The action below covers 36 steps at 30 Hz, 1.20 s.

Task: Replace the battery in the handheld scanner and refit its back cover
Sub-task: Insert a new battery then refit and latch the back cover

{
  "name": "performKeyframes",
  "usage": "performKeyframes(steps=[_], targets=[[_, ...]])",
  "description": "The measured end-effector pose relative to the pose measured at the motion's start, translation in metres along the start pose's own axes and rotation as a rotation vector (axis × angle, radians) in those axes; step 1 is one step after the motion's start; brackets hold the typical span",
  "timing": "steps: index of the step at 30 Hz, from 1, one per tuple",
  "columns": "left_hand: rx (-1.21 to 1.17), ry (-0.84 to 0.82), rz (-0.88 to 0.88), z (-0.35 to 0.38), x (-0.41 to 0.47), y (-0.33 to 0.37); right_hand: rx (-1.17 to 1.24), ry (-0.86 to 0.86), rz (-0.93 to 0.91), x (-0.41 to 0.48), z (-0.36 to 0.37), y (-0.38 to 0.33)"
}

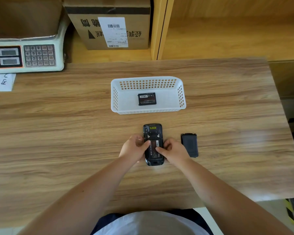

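Note:
The black handheld scanner (152, 131) lies face down on the wooden table, back cover off. A battery (154, 148) with a dark red label sits in its open bay. My left hand (134, 148) grips the scanner's left side with the thumb on the battery. My right hand (172, 150) holds the right side, its thumb also pressing on the battery. The black back cover (190, 144) lies on the table just right of my right hand. A second black battery (147, 98) rests inside the white plastic basket (181, 97) beyond the scanner.
An electronic weighing scale (25, 55) stands at the far left, with a paper note (3, 81) in front of it. A labelled cardboard box (112, 26) sits behind on a shelf. The table's right edge (285, 119) drops off to the floor.

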<state>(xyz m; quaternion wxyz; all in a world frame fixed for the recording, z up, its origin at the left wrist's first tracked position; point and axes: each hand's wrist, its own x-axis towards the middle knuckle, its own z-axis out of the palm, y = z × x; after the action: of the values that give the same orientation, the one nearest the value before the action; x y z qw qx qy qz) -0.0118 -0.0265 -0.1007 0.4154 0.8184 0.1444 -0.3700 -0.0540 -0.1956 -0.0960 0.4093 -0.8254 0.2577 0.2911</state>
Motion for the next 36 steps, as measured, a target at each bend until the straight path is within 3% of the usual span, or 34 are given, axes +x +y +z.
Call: performKeyframes(steps=[19,36], targets=[[0.101,0.072,-0.053,0.005,0.015,0.012,-0.131,0.032,0.063,0.014,-0.002,-0.015],[0.138,0.018,0.094,0.006,-0.005,-0.005,-0.039,-0.008,-0.052,-0.01,0.002,-0.002]])
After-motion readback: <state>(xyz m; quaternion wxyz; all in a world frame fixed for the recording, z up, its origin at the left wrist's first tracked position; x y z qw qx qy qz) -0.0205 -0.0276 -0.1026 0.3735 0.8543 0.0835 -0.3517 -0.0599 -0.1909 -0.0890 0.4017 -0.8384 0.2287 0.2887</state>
